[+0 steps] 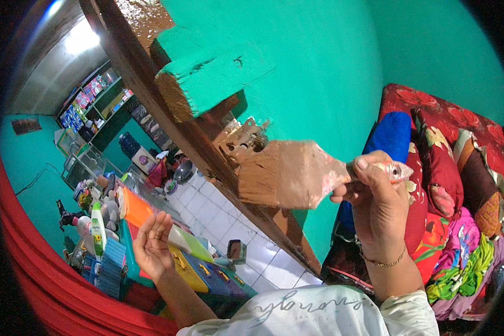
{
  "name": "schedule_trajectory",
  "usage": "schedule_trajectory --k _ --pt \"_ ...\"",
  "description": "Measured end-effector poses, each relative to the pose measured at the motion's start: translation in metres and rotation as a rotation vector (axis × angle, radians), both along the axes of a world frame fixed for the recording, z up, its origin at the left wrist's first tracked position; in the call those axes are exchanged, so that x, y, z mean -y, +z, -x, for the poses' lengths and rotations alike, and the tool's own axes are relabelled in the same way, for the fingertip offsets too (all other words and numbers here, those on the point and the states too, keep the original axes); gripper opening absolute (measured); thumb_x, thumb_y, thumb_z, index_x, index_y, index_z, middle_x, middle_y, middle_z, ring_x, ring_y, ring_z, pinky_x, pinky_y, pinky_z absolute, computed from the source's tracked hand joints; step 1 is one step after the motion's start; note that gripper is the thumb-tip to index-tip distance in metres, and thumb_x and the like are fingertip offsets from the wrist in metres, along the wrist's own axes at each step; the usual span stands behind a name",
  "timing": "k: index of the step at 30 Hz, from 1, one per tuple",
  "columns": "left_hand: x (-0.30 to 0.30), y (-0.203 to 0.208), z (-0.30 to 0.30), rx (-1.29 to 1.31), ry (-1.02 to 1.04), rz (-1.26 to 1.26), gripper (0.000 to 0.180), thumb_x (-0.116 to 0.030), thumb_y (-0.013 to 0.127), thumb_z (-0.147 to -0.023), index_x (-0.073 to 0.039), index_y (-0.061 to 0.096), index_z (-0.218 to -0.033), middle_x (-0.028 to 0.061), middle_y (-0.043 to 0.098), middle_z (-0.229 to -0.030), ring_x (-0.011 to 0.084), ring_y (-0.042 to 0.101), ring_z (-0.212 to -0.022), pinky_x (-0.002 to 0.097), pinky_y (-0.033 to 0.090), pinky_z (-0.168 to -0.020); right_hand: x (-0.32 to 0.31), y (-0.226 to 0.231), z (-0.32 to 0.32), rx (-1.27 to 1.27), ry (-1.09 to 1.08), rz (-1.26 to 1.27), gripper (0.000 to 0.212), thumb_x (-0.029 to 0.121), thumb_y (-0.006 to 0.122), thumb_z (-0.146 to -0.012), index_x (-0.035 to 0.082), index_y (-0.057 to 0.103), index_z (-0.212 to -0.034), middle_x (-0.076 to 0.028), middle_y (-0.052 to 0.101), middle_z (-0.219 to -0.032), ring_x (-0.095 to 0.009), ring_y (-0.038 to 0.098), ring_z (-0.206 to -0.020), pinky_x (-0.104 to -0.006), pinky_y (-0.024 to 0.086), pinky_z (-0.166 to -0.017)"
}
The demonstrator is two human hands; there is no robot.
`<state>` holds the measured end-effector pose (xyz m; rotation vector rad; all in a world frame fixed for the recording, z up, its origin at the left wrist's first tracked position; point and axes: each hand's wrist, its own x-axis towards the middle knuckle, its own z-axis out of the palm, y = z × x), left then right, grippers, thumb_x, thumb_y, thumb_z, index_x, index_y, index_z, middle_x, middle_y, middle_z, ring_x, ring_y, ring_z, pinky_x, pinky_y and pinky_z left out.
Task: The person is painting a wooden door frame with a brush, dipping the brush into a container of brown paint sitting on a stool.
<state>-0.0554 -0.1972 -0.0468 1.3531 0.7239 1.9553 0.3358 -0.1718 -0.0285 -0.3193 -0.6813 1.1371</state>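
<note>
My right hand (378, 196) grips the handle of a wide flat paintbrush (301, 175), fingers and thumb closed round it. The brush points left, with brown bristles and a paint-smeared ferrule. Its bristle end overlaps the dark brown wooden door frame (201, 154); whether they touch I cannot tell. Just above the bristles is a patch of wall (243, 137) smeared with wet-looking brown. A green-painted block (213, 78) with a brown end juts from the wall higher up. My left hand (153, 246) is raised at the lower left, fingers loosely extended, holding nothing.
Behind my left hand stands a colourful drawer cabinet (199, 271) topped with bottles and a blue basket (112, 269). A red curtain (45, 269) hangs at far left. Pillows (442, 185) and piled cloths (465, 252) lie at right. White floor tiles (218, 207) show through the doorway.
</note>
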Motion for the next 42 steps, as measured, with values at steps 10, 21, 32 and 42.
schedule_trajectory --k 10,21,32,42 --pt "-0.008 -0.002 -0.002 -0.094 -0.116 -0.043 0.053 -0.028 0.032 -0.094 0.012 0.047 -0.125 0.0308 0.053 -0.124 0.0407 0.055 -0.114 0.0486 0.044 -0.100 0.007 -0.007 -0.002 0.009 0.027 0.019 0.012 0.007 0.067 -0.083 0.001 0.056 -0.086 -0.012 0.064 -0.076 -0.022 0.066 -0.062 -0.0339 0.057 -0.057" --pt "0.001 -0.004 0.001 -0.028 -0.066 -0.029 0.051 -0.026 0.032 -0.093 0.012 0.050 -0.122 0.0296 0.056 -0.121 0.0415 0.056 -0.113 0.0498 0.044 -0.099 0.008 -0.011 -0.006 0.056 -0.050 -0.016 0.013 0.005 0.065 -0.084 0.000 0.054 -0.086 -0.016 0.065 -0.075 -0.023 0.066 -0.062 -0.0341 0.057 -0.057" --pt "0.011 -0.013 0.022 -0.005 -0.101 -0.124 0.053 -0.029 0.038 -0.092 0.011 0.049 -0.124 0.0308 0.054 -0.123 0.0441 0.054 -0.114 0.0496 0.044 -0.099 0.032 0.040 -0.065 0.498 -0.404 -0.846 0.022 0.022 0.075 -0.074 0.007 0.062 -0.084 -0.027 0.064 -0.087 -0.029 0.065 -0.070 -0.0358 0.053 -0.062" --pt "0.023 -0.004 0.024 0.058 -0.044 -0.062 0.052 -0.027 0.041 -0.091 0.014 0.049 -0.121 0.0337 0.055 -0.119 0.0447 0.055 -0.113 0.0509 0.041 -0.102 -0.001 0.104 -0.044 0.784 -0.211 -1.033 0.024 0.022 0.062 -0.082 0.002 0.062 -0.068 -0.023 0.067 -0.088 -0.032 0.066 -0.075 -0.0372 0.054 -0.070"
